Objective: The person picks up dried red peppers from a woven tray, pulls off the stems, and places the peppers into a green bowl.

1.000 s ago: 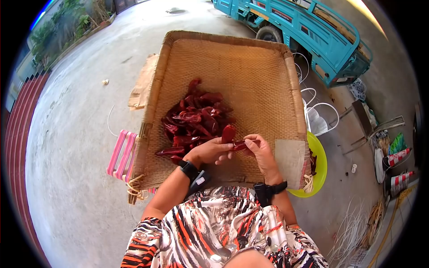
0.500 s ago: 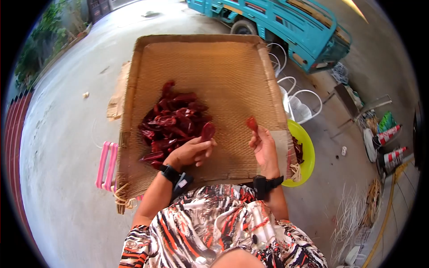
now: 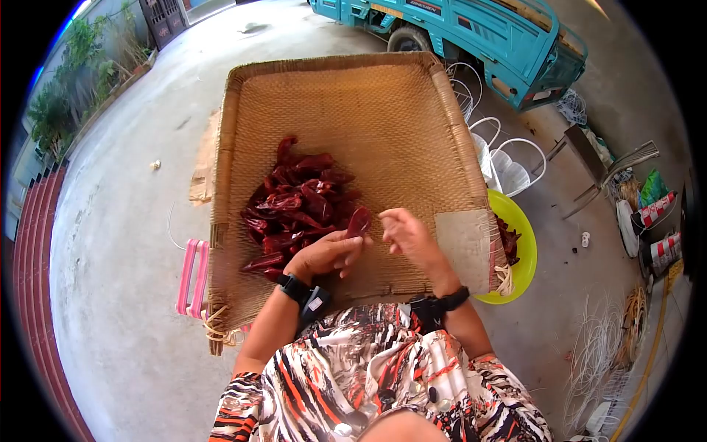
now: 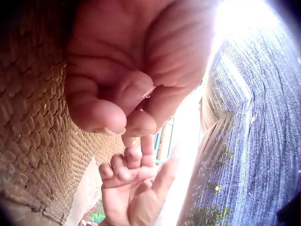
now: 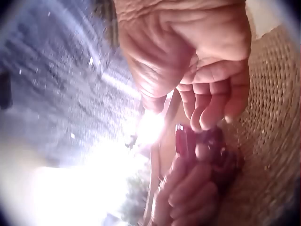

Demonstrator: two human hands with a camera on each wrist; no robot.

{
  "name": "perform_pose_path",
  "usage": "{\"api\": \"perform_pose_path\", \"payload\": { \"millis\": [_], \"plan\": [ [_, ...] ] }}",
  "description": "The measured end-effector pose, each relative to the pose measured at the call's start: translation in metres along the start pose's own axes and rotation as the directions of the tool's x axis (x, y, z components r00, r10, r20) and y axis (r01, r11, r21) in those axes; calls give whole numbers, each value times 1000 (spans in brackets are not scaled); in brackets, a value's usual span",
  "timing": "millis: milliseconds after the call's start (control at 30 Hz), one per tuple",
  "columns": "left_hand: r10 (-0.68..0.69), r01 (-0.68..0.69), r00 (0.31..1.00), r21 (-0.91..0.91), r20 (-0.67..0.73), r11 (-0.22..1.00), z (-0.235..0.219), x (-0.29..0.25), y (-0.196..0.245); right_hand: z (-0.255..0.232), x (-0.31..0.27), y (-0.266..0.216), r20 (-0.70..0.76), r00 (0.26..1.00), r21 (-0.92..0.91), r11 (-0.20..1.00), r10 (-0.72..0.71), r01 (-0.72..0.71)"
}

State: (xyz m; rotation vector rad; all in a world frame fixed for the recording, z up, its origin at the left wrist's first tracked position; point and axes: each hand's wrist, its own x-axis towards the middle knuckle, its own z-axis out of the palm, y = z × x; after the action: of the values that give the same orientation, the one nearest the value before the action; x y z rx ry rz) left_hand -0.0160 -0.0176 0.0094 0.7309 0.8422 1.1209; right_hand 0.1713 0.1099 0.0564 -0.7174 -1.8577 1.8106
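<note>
left hand (image 3: 325,254): fingers pinch dried chili (image 3: 359,220) | right hand (image 3: 406,234): fingers loosely curled, holding nothing

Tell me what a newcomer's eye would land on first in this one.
The heap of dark red dried chillies on the left half of the big woven tray stands out first. At its near edge the left hand pinches one chilli, with the right hand just beside it, fingers loosely curled and holding nothing visible. A teal vehicle is parked beyond the tray, and a yellow-green bowl peeks out under its right corner.
</note>
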Motion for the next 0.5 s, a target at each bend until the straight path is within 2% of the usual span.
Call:
{"api": "perform_pose_path", "payload": {
  "millis": [67,167,267,367,500],
  "plan": [
    [-6,5,999,11,33,1000,1,0,1,20,9,1,8,995,-291,952,-100,98],
    [-44,44,998,2,35,999,4,-1,4,24,20,14,43,998,93,995,-35,30],
    [-56,54,996,25,72,998,5,0,2,20,18,23,34,999,141,989,27,-32],
    [-79,72,990,64,118,995,3,-1,1,14,14,20,199,979,227,970,44,-90],
    [-148,120,981,204,127,972,6,-5,6,10,10,31,248,958,251,945,147,-210]
  ]
}}
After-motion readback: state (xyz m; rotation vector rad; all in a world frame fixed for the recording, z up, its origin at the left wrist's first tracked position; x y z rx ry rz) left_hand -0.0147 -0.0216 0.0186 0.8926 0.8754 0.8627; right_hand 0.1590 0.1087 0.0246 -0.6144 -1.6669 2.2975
